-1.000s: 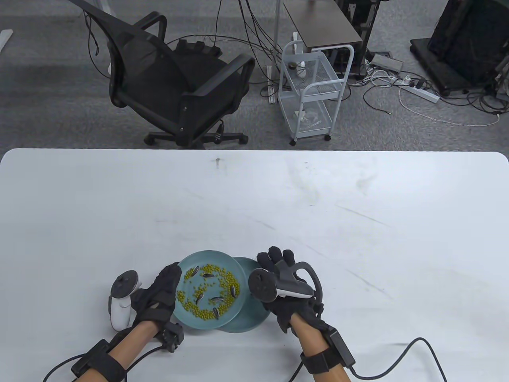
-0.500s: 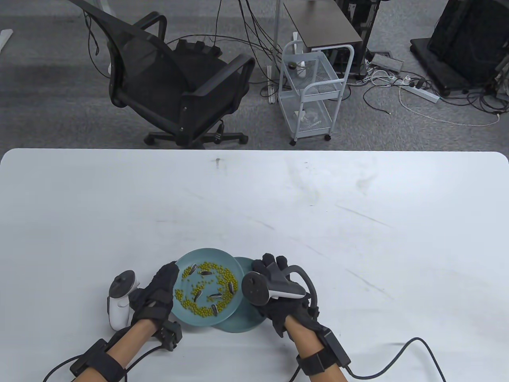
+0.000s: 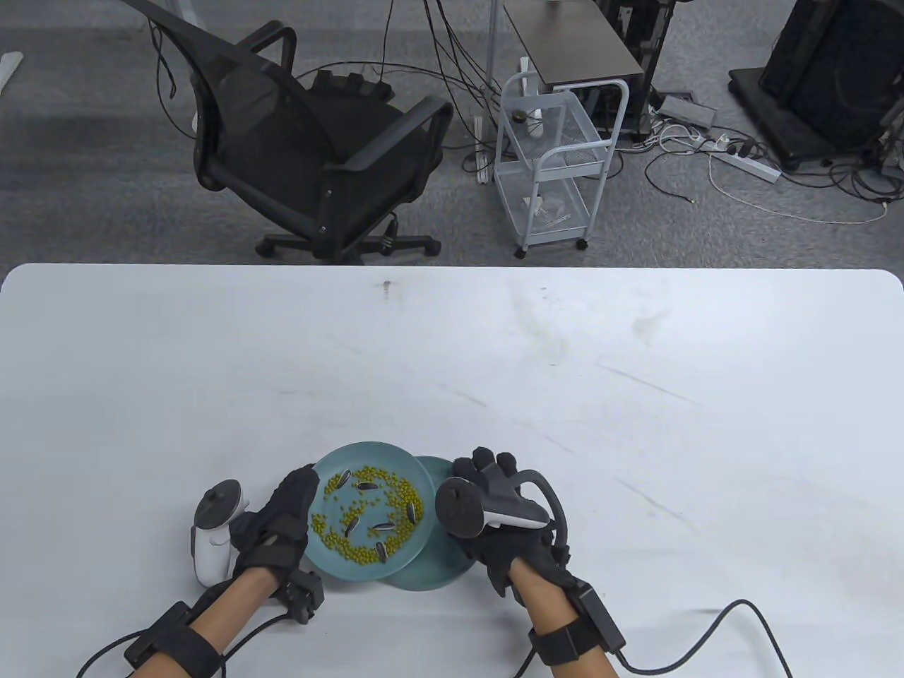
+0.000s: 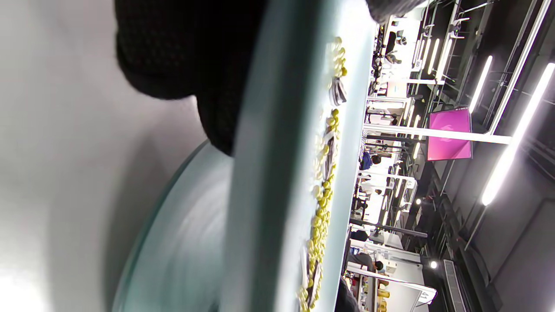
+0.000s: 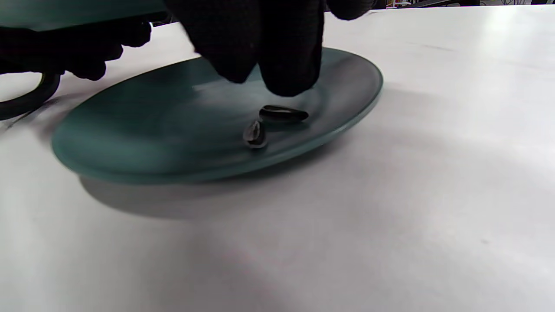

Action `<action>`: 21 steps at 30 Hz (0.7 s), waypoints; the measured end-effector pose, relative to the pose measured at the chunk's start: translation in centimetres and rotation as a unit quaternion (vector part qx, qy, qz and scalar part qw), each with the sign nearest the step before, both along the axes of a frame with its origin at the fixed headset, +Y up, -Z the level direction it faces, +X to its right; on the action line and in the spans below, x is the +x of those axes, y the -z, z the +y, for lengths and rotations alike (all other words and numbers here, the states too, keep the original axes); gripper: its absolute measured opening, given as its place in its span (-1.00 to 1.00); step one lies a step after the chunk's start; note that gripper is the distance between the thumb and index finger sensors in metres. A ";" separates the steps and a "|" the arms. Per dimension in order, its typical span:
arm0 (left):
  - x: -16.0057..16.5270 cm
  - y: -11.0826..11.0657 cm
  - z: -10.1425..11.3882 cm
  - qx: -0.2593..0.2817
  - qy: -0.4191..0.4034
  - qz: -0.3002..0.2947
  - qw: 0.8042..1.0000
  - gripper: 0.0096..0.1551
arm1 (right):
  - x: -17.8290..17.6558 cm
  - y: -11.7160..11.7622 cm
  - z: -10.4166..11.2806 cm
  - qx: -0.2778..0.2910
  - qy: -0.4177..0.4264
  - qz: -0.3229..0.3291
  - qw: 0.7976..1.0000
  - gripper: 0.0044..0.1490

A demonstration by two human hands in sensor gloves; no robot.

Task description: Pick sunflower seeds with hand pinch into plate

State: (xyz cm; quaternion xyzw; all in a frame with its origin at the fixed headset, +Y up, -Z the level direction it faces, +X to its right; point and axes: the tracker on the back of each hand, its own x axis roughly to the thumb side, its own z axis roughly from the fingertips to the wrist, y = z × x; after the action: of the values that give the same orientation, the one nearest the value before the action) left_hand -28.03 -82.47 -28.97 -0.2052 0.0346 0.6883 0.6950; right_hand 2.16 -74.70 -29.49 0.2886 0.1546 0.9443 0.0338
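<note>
My left hand (image 3: 282,519) grips the near-left rim of a light teal plate (image 3: 367,452) and holds it tilted above the table. That plate carries green beans (image 3: 353,552) and several striped sunflower seeds (image 3: 383,526). A darker teal plate (image 3: 434,573) lies on the table, partly under it. In the right wrist view this lower plate (image 5: 130,143) holds two seeds (image 5: 284,113). My right hand (image 3: 474,467) hovers over it, fingertips (image 5: 290,73) just above the seeds, with no seed showing between them. The left wrist view shows the raised plate (image 4: 269,173) edge-on.
The white table (image 3: 635,424) stretches far and right of the plates. A black cable (image 3: 706,632) runs from my right wrist along the near edge. An office chair (image 3: 311,141) and a white cart (image 3: 558,162) stand beyond the table.
My right hand moved left and nearer over the lower plate, then drew back slightly right. The raised plate shifted a little left with my left hand.
</note>
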 end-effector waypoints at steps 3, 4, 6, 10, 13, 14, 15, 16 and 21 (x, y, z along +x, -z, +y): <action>0.0 0.0 0.0 -0.002 0.000 -0.001 1.000 -0.45 | 0.0 -0.1 0.4 0.003 0.003 -0.001 1.000 -0.55; 0.0 0.0 0.0 -0.001 0.001 -0.001 1.000 -0.46 | 0.0 -0.1 0.7 0.007 0.003 -0.002 1.000 -0.55; 0.0 0.0 0.0 -0.001 -0.001 -0.002 1.000 -0.46 | 0.0 0.0 1.3 0.012 0.006 -0.005 1.000 -0.54; 0.0 0.0 0.0 -0.002 -0.002 0.001 1.000 -0.45 | -0.6 0.9 3.1 0.024 0.022 -0.005 0.999 -0.54; 0.1 0.1 -0.1 -0.007 0.002 -0.002 1.000 -0.45 | -1.9 1.4 4.9 0.043 0.034 0.005 0.998 -0.54; 0.1 0.1 -0.1 -0.005 0.002 -0.002 1.000 -0.45 | -2.5 1.6 5.5 0.049 0.038 0.011 0.998 -0.54; 0.1 0.0 -0.1 -0.002 0.004 -0.002 1.000 -0.45 | -3.2 1.8 6.0 0.053 0.042 0.019 0.998 -0.54; 0.1 0.0 -0.1 -0.001 0.004 -0.002 1.000 -0.45 | -3.7 2.0 6.3 0.054 0.045 0.024 0.997 -0.53; 0.2 0.0 -0.1 -0.003 0.008 -0.007 1.000 -0.45 | -7.9 3.1 6.6 0.035 0.082 0.070 0.994 -0.52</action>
State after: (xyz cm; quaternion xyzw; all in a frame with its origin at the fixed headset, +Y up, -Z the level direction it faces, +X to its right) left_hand -27.86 -82.58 -29.01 -0.2118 0.0336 0.6809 0.7003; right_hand -5.73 -68.06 -32.58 0.3668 0.0987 0.9207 0.0901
